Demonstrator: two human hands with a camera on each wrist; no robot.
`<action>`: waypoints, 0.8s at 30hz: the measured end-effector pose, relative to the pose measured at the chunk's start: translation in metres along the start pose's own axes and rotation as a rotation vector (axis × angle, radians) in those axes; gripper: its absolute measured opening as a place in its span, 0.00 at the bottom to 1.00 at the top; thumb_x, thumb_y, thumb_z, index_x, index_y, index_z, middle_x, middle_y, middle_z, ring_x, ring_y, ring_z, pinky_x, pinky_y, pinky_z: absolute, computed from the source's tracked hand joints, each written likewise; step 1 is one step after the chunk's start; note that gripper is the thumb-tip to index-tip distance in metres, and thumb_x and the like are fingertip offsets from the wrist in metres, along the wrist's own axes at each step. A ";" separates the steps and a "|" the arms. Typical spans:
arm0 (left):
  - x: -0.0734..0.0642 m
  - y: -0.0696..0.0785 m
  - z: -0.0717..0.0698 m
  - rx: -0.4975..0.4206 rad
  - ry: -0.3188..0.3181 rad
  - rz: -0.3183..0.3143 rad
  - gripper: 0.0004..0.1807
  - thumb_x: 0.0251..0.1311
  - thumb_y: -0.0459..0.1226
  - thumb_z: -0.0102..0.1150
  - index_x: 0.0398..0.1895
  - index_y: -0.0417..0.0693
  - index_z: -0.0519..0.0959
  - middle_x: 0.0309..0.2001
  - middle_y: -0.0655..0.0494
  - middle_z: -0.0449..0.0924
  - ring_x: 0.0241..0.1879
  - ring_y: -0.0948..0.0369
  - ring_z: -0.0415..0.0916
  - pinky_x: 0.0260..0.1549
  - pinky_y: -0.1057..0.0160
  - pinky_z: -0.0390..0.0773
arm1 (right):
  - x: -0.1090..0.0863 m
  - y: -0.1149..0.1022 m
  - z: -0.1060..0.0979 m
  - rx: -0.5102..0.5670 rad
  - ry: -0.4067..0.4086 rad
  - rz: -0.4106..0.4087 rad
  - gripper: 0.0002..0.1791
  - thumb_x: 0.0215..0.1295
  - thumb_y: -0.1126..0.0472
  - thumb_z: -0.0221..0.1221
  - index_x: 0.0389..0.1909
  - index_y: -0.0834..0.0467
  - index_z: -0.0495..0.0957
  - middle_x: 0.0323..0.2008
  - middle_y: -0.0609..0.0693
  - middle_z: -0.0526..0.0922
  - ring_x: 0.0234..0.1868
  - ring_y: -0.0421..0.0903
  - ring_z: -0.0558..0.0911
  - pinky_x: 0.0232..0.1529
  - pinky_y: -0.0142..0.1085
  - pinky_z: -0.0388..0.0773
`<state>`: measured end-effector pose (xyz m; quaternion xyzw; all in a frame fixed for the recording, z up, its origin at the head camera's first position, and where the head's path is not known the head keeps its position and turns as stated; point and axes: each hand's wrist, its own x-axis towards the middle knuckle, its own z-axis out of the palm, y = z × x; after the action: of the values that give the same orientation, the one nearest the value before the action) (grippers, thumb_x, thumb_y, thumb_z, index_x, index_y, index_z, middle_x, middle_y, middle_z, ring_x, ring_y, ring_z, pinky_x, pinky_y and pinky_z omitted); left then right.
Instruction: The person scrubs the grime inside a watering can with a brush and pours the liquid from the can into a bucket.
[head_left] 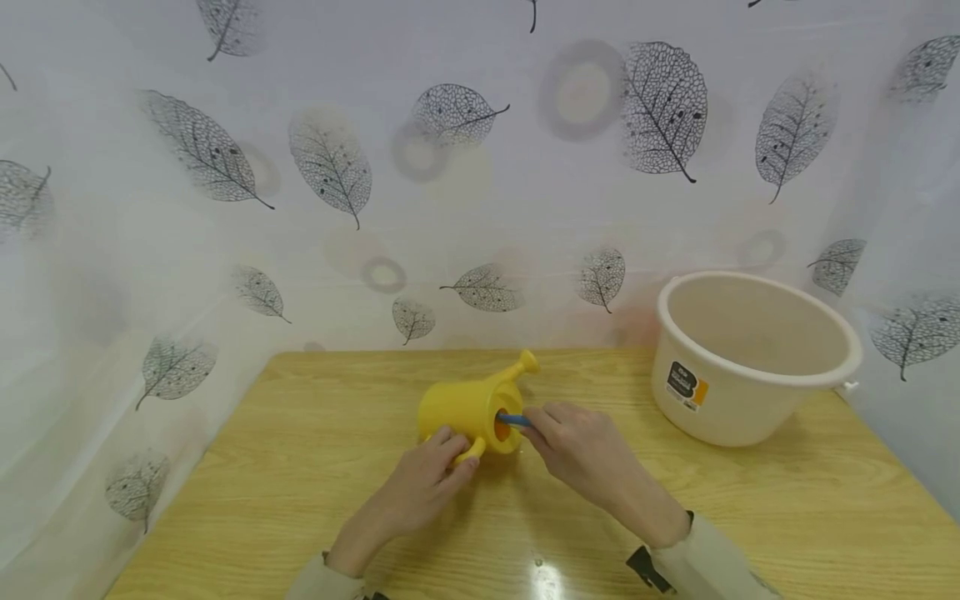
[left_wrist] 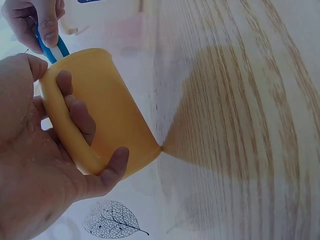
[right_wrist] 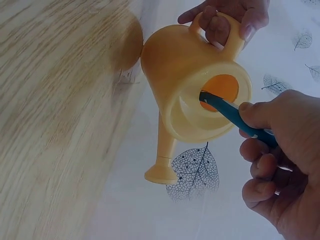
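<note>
A yellow watering can is tipped over toward the right, its spout pointing up and back in the head view. The left hand grips the can by its looped handle, fingers wrapped through the loop. In the left wrist view the can's lower edge meets the tabletop. Between thumb and fingers, the right hand holds a slim blue tool with a white strip. Its far end goes through the can's round top opening, and the part inside is hidden.
A large cream plastic tub with a label stands at the back right of the wooden table. Behind the table hangs a white curtain printed with dark leaves, which also runs along the left side.
</note>
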<state>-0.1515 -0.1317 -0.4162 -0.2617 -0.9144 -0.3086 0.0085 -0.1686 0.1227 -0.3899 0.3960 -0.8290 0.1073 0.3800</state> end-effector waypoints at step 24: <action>0.001 0.002 -0.001 0.013 -0.002 -0.015 0.12 0.79 0.50 0.46 0.39 0.59 0.76 0.35 0.65 0.67 0.32 0.67 0.64 0.32 0.68 0.67 | -0.002 0.000 -0.010 -0.033 0.056 -0.029 0.11 0.75 0.54 0.58 0.36 0.57 0.81 0.24 0.44 0.78 0.22 0.38 0.77 0.21 0.27 0.73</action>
<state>-0.1512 -0.1308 -0.4142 -0.2551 -0.9185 -0.3022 0.0068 -0.1625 0.1290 -0.3845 0.3982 -0.8141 0.0991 0.4110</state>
